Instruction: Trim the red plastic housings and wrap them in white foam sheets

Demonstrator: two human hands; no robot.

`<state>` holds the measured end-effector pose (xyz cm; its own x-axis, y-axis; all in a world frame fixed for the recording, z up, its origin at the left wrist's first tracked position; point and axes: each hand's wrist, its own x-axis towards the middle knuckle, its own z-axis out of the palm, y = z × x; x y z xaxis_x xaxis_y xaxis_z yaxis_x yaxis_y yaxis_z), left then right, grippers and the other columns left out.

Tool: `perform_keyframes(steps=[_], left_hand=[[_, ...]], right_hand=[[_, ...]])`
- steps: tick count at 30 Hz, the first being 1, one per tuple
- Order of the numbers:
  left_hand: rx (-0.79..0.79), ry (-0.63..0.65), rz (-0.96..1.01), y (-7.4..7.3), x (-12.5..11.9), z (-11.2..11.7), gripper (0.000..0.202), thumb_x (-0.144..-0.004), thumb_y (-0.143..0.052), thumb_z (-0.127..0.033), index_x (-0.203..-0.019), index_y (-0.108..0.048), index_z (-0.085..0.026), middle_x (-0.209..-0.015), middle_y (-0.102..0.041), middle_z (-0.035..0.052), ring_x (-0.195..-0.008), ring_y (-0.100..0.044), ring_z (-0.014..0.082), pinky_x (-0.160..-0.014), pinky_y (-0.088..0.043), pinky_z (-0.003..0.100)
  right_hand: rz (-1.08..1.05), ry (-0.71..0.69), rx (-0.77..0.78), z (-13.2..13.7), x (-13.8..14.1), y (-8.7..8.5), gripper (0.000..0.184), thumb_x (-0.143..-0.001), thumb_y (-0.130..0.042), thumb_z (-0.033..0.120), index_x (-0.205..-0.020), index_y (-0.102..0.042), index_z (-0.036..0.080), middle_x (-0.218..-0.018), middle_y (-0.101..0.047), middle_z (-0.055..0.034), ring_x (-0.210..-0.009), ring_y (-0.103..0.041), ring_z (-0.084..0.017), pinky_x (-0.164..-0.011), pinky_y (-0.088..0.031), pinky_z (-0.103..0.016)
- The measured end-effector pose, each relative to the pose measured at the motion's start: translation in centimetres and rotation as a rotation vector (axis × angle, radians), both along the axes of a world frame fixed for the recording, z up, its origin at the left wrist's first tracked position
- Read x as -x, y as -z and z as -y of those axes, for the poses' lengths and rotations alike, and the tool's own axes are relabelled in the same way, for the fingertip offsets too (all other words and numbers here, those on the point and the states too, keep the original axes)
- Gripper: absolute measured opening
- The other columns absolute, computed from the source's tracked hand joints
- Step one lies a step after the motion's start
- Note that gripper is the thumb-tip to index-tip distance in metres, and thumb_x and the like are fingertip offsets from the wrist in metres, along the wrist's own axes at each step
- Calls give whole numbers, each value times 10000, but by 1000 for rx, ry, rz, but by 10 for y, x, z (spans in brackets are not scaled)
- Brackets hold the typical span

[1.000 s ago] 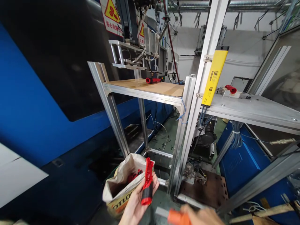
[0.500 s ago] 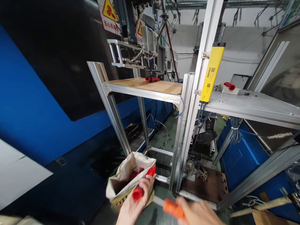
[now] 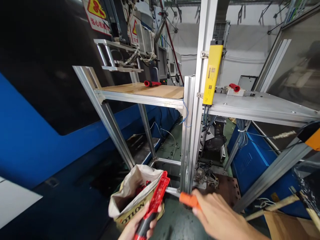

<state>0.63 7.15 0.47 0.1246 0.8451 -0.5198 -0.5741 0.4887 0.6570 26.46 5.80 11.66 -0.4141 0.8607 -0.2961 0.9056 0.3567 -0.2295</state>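
Observation:
My left hand (image 3: pixel 136 226) is closed round the black-and-red handle of a red plastic part (image 3: pixel 156 196) that points up and right over an open paper bag (image 3: pixel 130 196). More red parts lie inside the bag. My right hand (image 3: pixel 220 216) grips an orange-handled tool (image 3: pixel 188 200); a short metal blade sticks out to the left, its tip close to the red part. Both hands sit at the bottom of the view, just in front of the frame's foot.
An aluminium frame (image 3: pixel 187 133) holds a wooden shelf (image 3: pixel 147 90) with a red part (image 3: pixel 151 83) on it. A yellow sensor bar (image 3: pixel 211 76) hangs on the post. A metal table (image 3: pixel 257 106) at right carries another red piece (image 3: pixel 234 87). Blue machine panels flank both sides.
The red part in my left hand has swung from pointing sideways to upright-tilted. My right hand with the orange tool moved up toward it. The view shifted right.

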Motion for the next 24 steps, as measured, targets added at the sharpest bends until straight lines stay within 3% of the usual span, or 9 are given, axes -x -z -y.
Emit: perform_keyframes(steps=[2,4,7,10,12,15,19,22,24], left_hand=[[-79,2,-217,-3,2,-3,409,-569,-876,-400,-847,-693,-162,-775,-704,63,-585,-619,179,-455,-518,255],[-181,-5,-449,-2,8,-7,528,-498,-855,-558,-850,-719,-189,-836,-728,81,-798,-670,271,-653,-567,332],[-302,-59,-822,3,17,-10,578,-467,-824,-583,-923,-743,-237,-1018,-737,95,-1186,-539,392,-1019,-417,451],[-344,-103,-1143,12,23,-7,534,-600,-736,-512,-1068,-728,-254,-1116,-715,126,-1174,-527,475,-1010,-366,584],[-412,-121,-1282,18,26,-3,512,-672,-655,-484,-1111,-721,-229,-1151,-700,153,-1124,-560,475,-982,-387,576],[-540,-149,-1391,24,30,0,468,-709,-606,-463,-1079,-743,-211,-1175,-693,143,-1130,-574,428,-1015,-383,496],[-651,-176,-1418,28,35,-1,389,-736,-617,-418,-1045,-759,-228,-1146,-712,107,-1114,-602,373,-1035,-385,412],[-697,-206,-1382,30,38,-1,371,-731,-641,-386,-1054,-754,-243,-1152,-712,78,-1119,-605,336,-1056,-371,365],[-704,-226,-1331,31,39,-1,349,-711,-662,-390,-1014,-766,-251,-1123,-724,72,-1108,-611,331,-1058,-371,363]], right_hand=[[13,18,-5,0,-1,-1,431,-967,-394,255,-1394,-422,202,-1011,-693,-134,-914,-665,-311,-699,-428,-331],[72,-53,111,0,-1,-2,424,-923,-491,255,-1343,-484,204,-979,-707,-130,-881,-678,-322,-676,-430,-325],[35,-28,25,0,2,-2,412,-948,-431,242,-1356,-475,200,-998,-701,-136,-893,-673,-325,-693,-440,-342],[46,-42,40,1,6,-2,445,-919,-474,236,-1361,-482,183,-964,-710,-153,-858,-679,-347,-662,-437,-348],[65,-83,96,1,7,-1,444,-883,-523,235,-1324,-522,185,-930,-718,-150,-827,-683,-353,-634,-424,-338],[1,-9,-55,0,6,1,447,-947,-381,228,-1384,-451,166,-968,-701,-148,-848,-670,-318,-665,-422,-336],[33,-83,54,-1,4,4,442,-909,-467,247,-1349,-489,208,-948,-697,-119,-840,-663,-312,-656,-404,-322],[-16,19,-27,0,1,1,457,-967,-346,258,-1417,-395,191,-1019,-676,-131,-906,-644,-302,-703,-411,-331],[-2,17,24,2,-2,-1,445,-961,-370,259,-1399,-419,202,-1014,-679,-127,-904,-647,-304,-699,-414,-330]])
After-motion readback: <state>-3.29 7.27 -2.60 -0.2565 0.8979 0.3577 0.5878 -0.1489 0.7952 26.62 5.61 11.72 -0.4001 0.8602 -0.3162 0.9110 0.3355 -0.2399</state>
